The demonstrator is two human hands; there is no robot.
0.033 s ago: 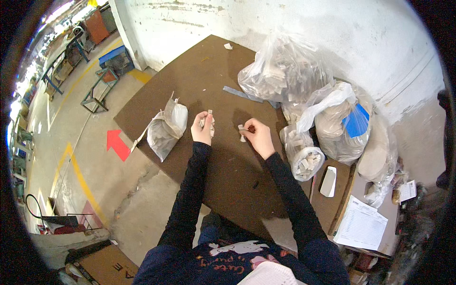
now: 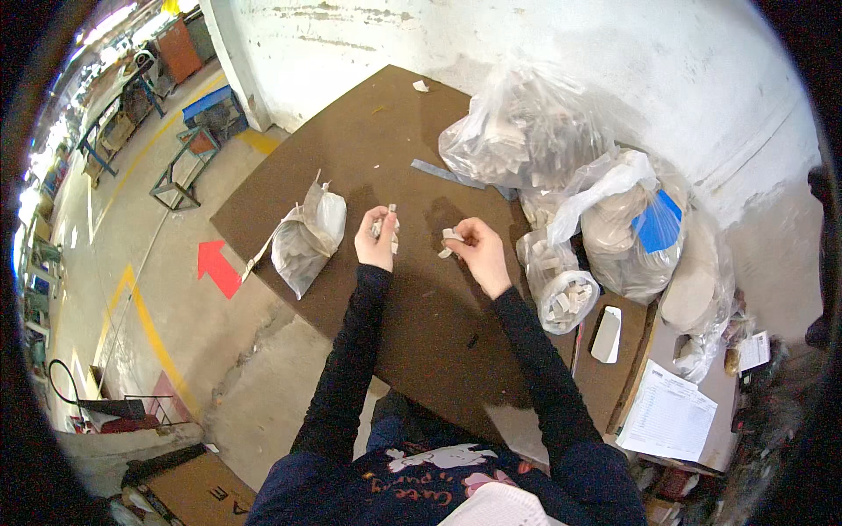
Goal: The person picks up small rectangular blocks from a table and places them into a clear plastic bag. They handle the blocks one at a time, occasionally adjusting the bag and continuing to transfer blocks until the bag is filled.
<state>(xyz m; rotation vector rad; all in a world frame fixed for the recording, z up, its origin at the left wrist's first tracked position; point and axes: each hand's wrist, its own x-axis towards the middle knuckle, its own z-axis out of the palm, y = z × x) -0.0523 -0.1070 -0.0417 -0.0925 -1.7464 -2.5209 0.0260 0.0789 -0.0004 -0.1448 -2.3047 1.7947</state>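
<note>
My left hand [image 2: 374, 242] is closed around several small pale off-white pieces [image 2: 393, 230], with one upright piece pinched between thumb and fingertips. To its right, my right hand [image 2: 481, 252] pinches a small pale piece [image 2: 450, 237] at its fingertips, over the brown tabletop [image 2: 421, 307]. A second pale piece seems to sit just under it; I cannot tell whether the two are joined. Left of my left hand, a clear plastic bag [image 2: 307, 241] stands with its mouth open toward me.
Clear bags of pale pieces [image 2: 531, 140] crowd the table's right side, one holding a blue sheet [image 2: 658, 223]. An open small bag [image 2: 568, 301] lies near my right forearm. A white shoe-sole-shaped piece [image 2: 606, 335] and a printed paper [image 2: 668, 412] lie nearer. A grey strip [image 2: 447, 173] lies behind.
My right fingers have shifted slightly, and the pale piece between them has turned and come up more into view. The upright piece in my left hand has tipped slightly to the right.
</note>
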